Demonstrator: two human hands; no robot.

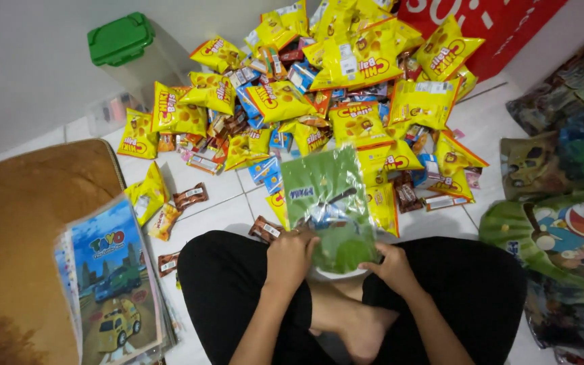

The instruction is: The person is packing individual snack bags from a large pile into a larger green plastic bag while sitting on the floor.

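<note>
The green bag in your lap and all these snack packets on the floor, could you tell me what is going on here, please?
A person sits cross-legged on the tiled floor, holding a green printed plastic bag upright over the lap. The left hand grips its lower left edge and the right hand its lower right corner. Ahead lies a large heap of yellow snack packets mixed with smaller wrapped sweets. A stack of cartoon bags lies at the left, and more printed bags at the right.
</note>
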